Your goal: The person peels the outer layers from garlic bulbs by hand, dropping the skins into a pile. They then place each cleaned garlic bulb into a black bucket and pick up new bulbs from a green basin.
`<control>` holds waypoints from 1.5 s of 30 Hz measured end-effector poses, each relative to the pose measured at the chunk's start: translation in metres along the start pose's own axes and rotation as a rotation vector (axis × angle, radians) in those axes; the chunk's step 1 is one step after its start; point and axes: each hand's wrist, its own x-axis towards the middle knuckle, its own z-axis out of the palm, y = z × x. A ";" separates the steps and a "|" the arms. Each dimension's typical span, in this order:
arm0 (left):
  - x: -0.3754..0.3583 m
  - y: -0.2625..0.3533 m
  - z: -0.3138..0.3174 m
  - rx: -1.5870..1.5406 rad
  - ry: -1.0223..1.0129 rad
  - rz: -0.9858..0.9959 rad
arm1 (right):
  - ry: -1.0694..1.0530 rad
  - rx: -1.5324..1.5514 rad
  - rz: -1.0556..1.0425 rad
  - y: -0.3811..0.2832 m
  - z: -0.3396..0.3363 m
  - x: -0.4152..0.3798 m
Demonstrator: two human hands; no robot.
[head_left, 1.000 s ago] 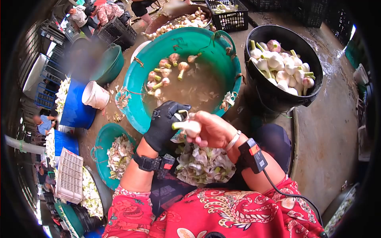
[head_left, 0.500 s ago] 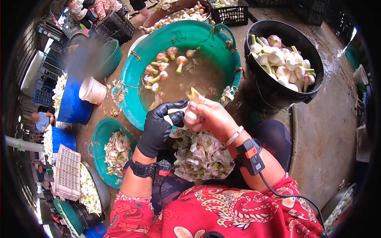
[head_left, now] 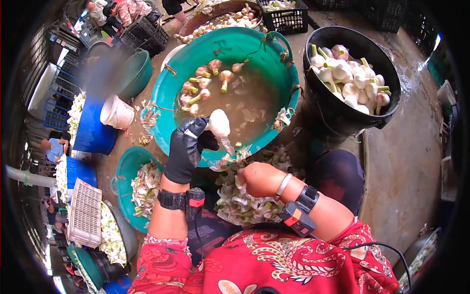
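My left hand (head_left: pixel 185 152), in a black glove, is closed round the stem end of a garlic bulb (head_left: pixel 219 123). The bulb is mostly white, with a strip of loose skin hanging from it over the near rim of the green tub (head_left: pixel 161 110). Bare and curled, my right hand (head_left: pixel 262 179) is low over a heap of garlic skins (head_left: pixel 249 203), apart from the bulb. Its fingertips are turned away, so what they hold, if anything, is hidden. Several unpeeled garlic bulbs (head_left: pixel 225 78) lie in the tub's murky water.
A black bucket (head_left: pixel 338 115) full of white garlic bulbs stands at the right. To the left are a small green basin (head_left: pixel 125 171) of skins, a pinkish-white pail (head_left: pixel 117 112) and a blue tub (head_left: pixel 95 130). People sit at the upper left beside a black crate (head_left: pixel 144 36).
My right hand has come off the bulb and moved down to the skins. My left hand has risen slightly with the garlic bulb, which now looks whiter, its skin hanging loose.
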 end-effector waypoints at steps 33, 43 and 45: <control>0.208 -0.120 -0.117 1.674 -0.071 -0.169 | 0.669 0.440 0.018 0.004 -0.038 0.006; 0.185 -0.072 -0.114 1.013 -0.039 -0.175 | 0.705 0.703 0.118 0.004 -0.037 0.024; 0.145 -0.024 -0.084 0.627 -0.012 -0.263 | 0.784 0.712 0.053 0.005 -0.030 0.030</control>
